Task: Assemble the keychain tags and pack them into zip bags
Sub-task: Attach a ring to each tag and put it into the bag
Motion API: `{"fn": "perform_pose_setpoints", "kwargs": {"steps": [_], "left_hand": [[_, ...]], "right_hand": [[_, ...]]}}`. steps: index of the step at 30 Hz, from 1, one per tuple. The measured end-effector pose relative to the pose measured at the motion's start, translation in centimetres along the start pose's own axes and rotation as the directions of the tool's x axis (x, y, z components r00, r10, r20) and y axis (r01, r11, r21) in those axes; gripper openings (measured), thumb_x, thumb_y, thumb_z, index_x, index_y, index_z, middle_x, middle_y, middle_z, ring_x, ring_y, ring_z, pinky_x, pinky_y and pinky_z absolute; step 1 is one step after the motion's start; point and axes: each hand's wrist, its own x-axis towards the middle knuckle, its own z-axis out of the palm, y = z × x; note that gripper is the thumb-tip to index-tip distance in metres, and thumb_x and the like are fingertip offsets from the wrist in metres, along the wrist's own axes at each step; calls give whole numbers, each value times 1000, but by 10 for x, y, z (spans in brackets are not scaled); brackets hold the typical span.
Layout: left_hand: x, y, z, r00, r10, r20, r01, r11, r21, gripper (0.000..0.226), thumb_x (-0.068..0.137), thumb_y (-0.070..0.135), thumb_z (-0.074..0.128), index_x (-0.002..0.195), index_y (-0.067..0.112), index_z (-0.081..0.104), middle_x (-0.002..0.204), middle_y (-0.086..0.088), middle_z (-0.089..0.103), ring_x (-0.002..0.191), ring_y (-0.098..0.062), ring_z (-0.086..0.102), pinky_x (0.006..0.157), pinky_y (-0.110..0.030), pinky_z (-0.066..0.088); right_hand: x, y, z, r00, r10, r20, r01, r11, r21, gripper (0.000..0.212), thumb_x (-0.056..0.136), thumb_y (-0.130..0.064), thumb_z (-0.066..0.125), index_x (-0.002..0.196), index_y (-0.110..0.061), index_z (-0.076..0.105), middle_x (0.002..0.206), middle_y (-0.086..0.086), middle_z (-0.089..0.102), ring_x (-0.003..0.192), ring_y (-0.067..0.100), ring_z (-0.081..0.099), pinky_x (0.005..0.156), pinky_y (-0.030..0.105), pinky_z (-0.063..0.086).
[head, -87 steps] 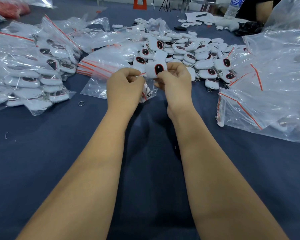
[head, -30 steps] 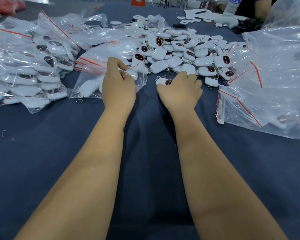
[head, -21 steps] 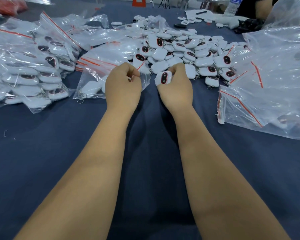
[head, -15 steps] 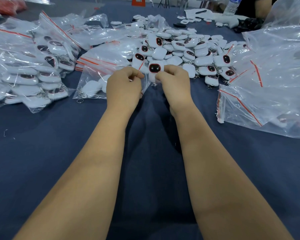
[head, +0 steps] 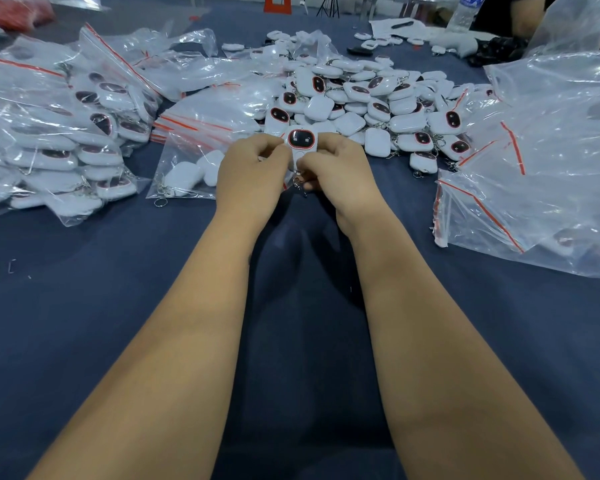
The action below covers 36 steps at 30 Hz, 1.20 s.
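Both hands hold one white keychain tag (head: 300,143) with a black, red-rimmed face upright above the blue cloth. My left hand (head: 252,174) pinches its left edge and my right hand (head: 336,174) pinches its lower right part. A small metal ring and clasp (head: 300,187) hangs below the tag between my hands. Just left of my left hand lies a zip bag (head: 191,168) with a few white tags inside. A loose pile of tags (head: 368,102) spreads behind my hands.
Filled zip bags (head: 59,133) are stacked at the left. Empty red-striped zip bags (head: 541,161) are heaped at the right. A loose key ring (head: 160,202) lies on the blue cloth (head: 84,289). A water bottle (head: 465,12) and another person's arm are at the far right.
My right hand picked a tag from the cloth near the pile, lifted it and turned it face-up. Both hands came together on it, and the ring now hangs below.
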Motion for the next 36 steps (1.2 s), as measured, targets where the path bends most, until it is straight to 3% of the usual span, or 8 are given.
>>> {"fn": "perform_pose_setpoints", "kwargs": {"steps": [6,12,21,23,26,28,31,36], "left_hand": [[0,-1,-1,1000,15,14,-15,1000,-13,24,83,24,54,61,33,61,55,23,56,55,5,48,53,-12,36],[0,-1,-1,1000,-14,25,14,1000,-6,15,79,30,54,68,36,64,60,21,57,58,3,49,62,-24,39],[-1,1,-1,999,-19,37,17,998,53,14,77,39,55,65,31,56,55,15,54,53,0,46,60,-26,37],[-3,1,-1,999,-6,34,3,998,69,10,78,40,54,73,33,60,65,13,59,61,-2,52,63,-30,44],[-5,2,1,999,42,32,-45,991,123,24,87,39,53,110,36,60,95,7,62,84,-14,59,78,-35,50],[-6,1,4,990,124,66,-139,930,340,31,93,35,49,122,25,57,110,0,57,98,-22,57,79,-33,42],[-9,0,11,972,175,160,-236,758,608,32,99,32,41,112,12,63,117,-8,49,107,-29,50,75,-33,33],[-17,3,21,957,158,243,-289,572,767,32,97,30,46,116,8,59,124,-13,43,117,-31,39,72,-36,32]], "right_hand": [[0,-1,1,999,42,-35,-42,999,-14,17,80,3,51,87,-7,63,79,10,59,69,19,52,59,27,47],[0,1,2,998,29,-49,-30,999,-18,13,82,2,53,85,-7,62,78,13,53,71,22,47,63,34,43],[0,3,1,1000,11,-13,-11,1000,17,14,84,2,60,86,-12,64,70,5,65,67,17,57,59,26,46],[0,3,1,1000,10,-21,-10,1000,15,14,84,1,60,88,-11,65,71,6,64,65,16,57,56,24,46],[0,3,2,998,14,-59,-11,999,49,12,85,1,59,86,-11,64,72,8,63,60,14,54,53,24,47],[1,3,2,990,22,-139,-11,997,80,15,84,2,57,79,-11,61,69,7,57,62,17,51,55,26,44],[3,3,-1,967,55,-247,-25,992,125,24,82,5,52,67,-13,50,64,5,45,62,19,41,52,24,38],[6,1,-3,941,152,-303,-68,961,269,27,82,6,46,63,-13,41,70,8,46,61,21,41,50,25,37]]}}
